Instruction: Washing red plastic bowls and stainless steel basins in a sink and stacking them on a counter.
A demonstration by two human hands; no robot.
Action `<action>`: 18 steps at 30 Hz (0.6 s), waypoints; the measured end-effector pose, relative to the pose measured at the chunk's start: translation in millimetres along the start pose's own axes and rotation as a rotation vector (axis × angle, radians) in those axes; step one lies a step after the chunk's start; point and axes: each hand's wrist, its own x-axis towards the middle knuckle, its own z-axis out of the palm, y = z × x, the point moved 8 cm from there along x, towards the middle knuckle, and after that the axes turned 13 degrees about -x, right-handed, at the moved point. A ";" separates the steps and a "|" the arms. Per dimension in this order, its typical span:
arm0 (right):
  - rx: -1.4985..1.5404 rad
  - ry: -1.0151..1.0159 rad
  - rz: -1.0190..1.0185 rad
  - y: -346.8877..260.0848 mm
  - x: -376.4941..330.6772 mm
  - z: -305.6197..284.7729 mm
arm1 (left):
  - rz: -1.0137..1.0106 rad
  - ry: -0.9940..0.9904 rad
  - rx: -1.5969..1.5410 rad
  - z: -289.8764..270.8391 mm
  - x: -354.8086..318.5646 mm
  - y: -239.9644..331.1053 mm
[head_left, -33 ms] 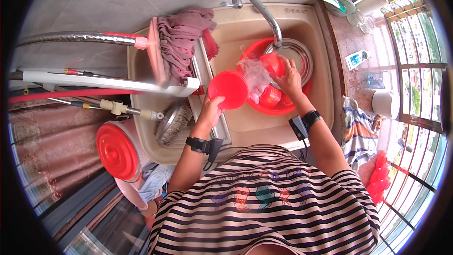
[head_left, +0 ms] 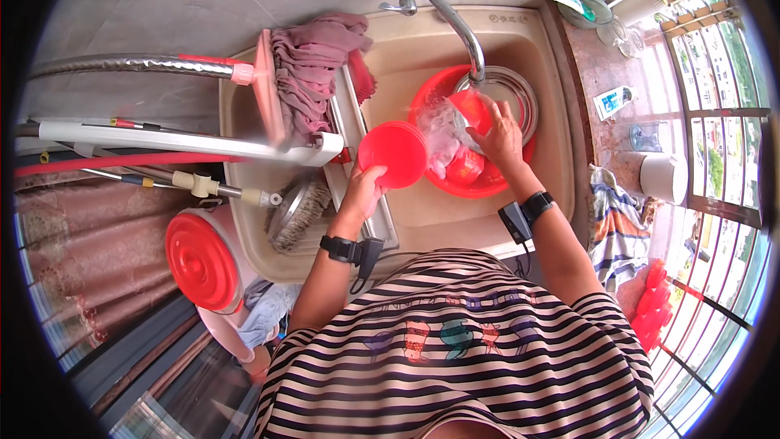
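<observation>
1. Nothing has moved since the earlier frame: both hands sit where they were, the left on the red plate, the right in the basin under the tap.
2. At far left a red-lidded bucket (head_left: 203,260) stands on the floor, below a bundle of poles (head_left: 162,142) lying across the sink's left end.
3. A pink mop head (head_left: 313,73) is draped over the left sink (head_left: 244,195), with a round brush (head_left: 296,211) lying beneath it.
4. Left hand (head_left: 361,193) grasps the lower rim of the plate (head_left: 392,154), fingers closed on it, holding it tilted above the divider between the two sinks.
5. Just right of the plate, a red basin (head_left: 479,187) sits in the right sink (head_left: 552,162), holding wet red dishes.
6. Right hand (head_left: 497,138) reaches into the basin under the tap (head_left: 443,8); its fingers curl on a clear wet thing, but the grip itself is blurred by water, so I cannot tell what it holds.
7. On the counter (head_left: 597,73) at right stand a small bottle (head_left: 613,102) and a white cup (head_left: 665,177); a striped cloth (head_left: 613,228) hangs lower down.
</observation>
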 end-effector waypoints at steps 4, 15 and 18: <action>-0.223 0.265 -0.124 3.9 -10.4 -30.0 | -0.004 0.036 -0.003 0.4 -0.1 -5.6; 1.300 -0.592 0.490 -28.3 -74.8 71.1 | 0.216 -0.197 0.269 45.2 2.7 -4.9; 1.548 -0.633 0.475 -44.2 -81.2 78.0 | 0.114 -0.129 0.184 41.5 2.0 -13.5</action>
